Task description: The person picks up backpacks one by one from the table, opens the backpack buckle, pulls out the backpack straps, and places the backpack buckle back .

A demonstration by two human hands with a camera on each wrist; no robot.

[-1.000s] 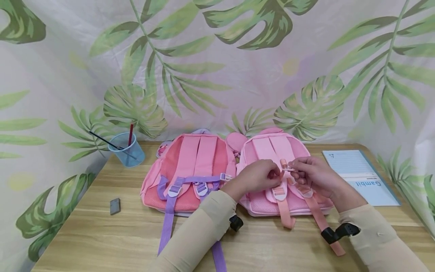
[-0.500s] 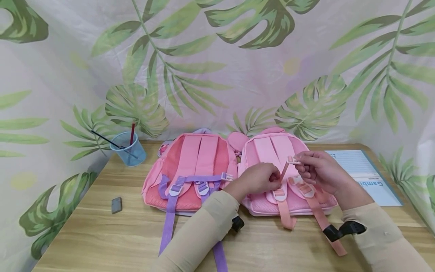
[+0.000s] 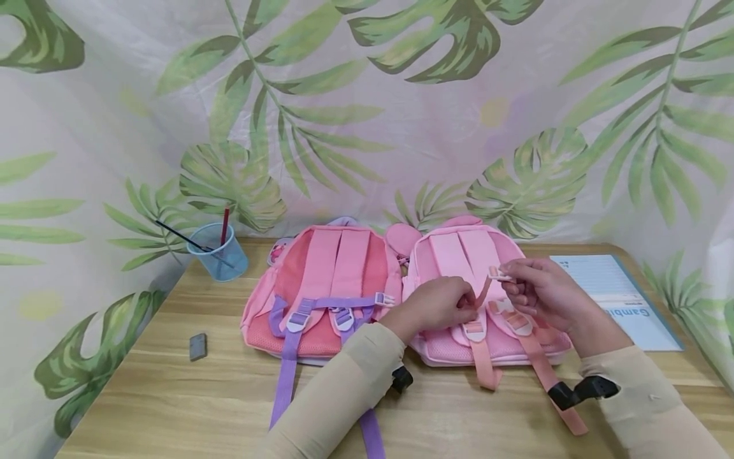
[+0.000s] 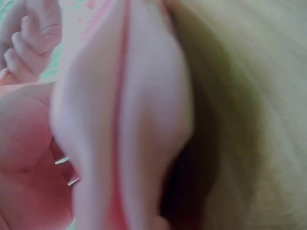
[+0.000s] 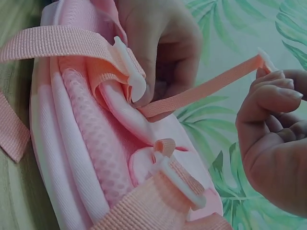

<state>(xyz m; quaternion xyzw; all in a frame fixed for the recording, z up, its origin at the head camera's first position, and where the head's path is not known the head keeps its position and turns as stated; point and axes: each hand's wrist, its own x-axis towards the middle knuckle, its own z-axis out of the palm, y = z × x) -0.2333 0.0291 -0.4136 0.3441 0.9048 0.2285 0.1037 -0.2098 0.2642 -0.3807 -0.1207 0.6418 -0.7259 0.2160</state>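
A light pink backpack [image 3: 447, 344] lies with its shoulder straps facing up. My left hand [image 3: 441, 306] pinches a narrow peach strap [image 5: 206, 93] close to a white strap slider [image 5: 132, 72]. At the strap's far end, my right hand [image 3: 539, 290] holds a small white buckle [image 3: 501, 275] between thumb and fingers, a little above the bag. The strap runs between the two hands. A second white slider [image 5: 182, 182] sits on the other peach strap. In the left wrist view the pale bag side [image 4: 120, 110] is close and blurred, and hides part of the left hand [image 4: 29, 158].
Left of it lies a darker pink backpack [image 3: 327, 268] with purple straps [image 3: 285, 382]. A blue mesh cup [image 3: 223, 258] holding pens stands at the back left, a small grey block [image 3: 197, 347] nearer. A notebook [image 3: 619, 306] lies right, partly behind the right hand.
My right hand has moved slightly up and right with the white buckle, away from the left hand. More of the peach strap now shows between them. The left hand stays nearly in place.
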